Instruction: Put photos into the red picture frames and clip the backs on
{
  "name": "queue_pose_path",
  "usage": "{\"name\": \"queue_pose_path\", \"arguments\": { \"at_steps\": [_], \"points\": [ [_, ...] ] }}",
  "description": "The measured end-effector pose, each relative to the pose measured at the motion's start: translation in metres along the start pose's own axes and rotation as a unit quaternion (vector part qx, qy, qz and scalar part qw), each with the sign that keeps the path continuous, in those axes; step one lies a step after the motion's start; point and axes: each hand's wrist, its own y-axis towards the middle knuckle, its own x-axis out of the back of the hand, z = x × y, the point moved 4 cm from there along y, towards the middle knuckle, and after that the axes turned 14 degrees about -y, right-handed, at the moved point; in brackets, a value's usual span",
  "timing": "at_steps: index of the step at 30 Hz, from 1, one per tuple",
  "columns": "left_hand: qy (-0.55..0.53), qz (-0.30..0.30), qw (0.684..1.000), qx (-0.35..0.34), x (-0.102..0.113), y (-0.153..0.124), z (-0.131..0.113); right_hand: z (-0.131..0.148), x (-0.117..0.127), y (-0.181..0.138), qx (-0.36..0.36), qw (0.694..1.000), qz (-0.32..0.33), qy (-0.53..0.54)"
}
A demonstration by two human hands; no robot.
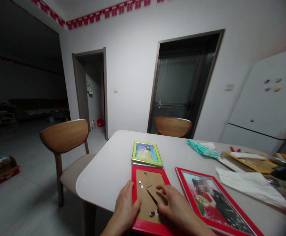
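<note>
A red picture frame [135,183] lies face down at the table's near edge, its brown backing board [146,193] with small metal clips facing up. My left hand [126,207] rests on the frame's left border, fingers spread flat. My right hand [174,205] lies on the backing board, fingers curled over the folded stand strip near the middle. Just right of it lies a second red frame [208,223], face up with a photo. A green frame [147,153] with a picture sits just beyond the face-down one.
The white table [108,170] carries white paper [249,185], a teal packet [200,149] and yellow envelopes [249,162] at the right. Two wooden chairs [65,137] [173,126] stand at the left and far sides. A white fridge [268,105] is at the right.
</note>
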Motion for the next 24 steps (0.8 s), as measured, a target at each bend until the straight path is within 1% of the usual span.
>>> {"name": "queue_pose_path", "arguments": {
  "at_steps": [2, 5, 7, 9, 12, 15, 17, 19, 21, 22, 23, 24],
  "points": [
    [-0.097, -0.019, 0.995, 0.003, 0.001, 0.003, -0.007, 0.007, 0.010, 0.002, -0.002, 1.000, -0.016, 0.002],
    [-0.250, -0.037, 0.967, 0.017, 0.003, 0.010, -0.015, 0.026, 0.028, 0.003, 0.019, 0.999, -0.044, 0.018],
    [-0.294, -0.036, 0.954, 0.040, 0.010, 0.017, -0.014, 0.035, 0.038, 0.004, 0.036, 0.997, -0.051, 0.047],
    [-0.308, -0.040, 0.949, 0.057, 0.026, 0.021, -0.007, 0.030, 0.041, 0.007, 0.031, 0.996, -0.055, 0.064],
    [-0.305, -0.058, 0.948, 0.077, 0.063, 0.023, 0.011, 0.001, 0.033, 0.011, -0.023, 0.998, -0.060, 0.012],
    [-0.268, -0.074, 0.956, 0.099, 0.098, 0.020, 0.032, -0.031, 0.011, 0.012, -0.082, 0.994, -0.016, -0.075],
    [-0.229, -0.081, 0.964, 0.108, 0.113, 0.019, 0.044, -0.043, -0.002, 0.013, -0.100, 0.989, 0.011, -0.105],
    [-0.183, -0.097, 0.973, 0.107, 0.122, 0.019, 0.053, -0.047, -0.007, 0.015, -0.108, 0.988, 0.015, -0.106],
    [-0.134, -0.126, 0.979, 0.091, 0.126, 0.019, 0.056, -0.049, -0.004, 0.018, -0.130, 0.989, 0.004, -0.073],
    [-0.112, -0.141, 0.981, 0.078, 0.124, 0.018, 0.054, -0.050, -0.001, 0.019, -0.153, 0.988, 0.002, -0.036],
    [-0.093, -0.152, 0.982, 0.064, 0.120, 0.017, 0.051, -0.050, 0.003, 0.020, -0.182, 0.983, 0.006, 0.024],
    [-0.080, -0.158, 0.983, 0.050, 0.113, 0.015, 0.045, -0.050, 0.006, 0.019, -0.212, 0.971, 0.017, 0.109]
  ]
}}
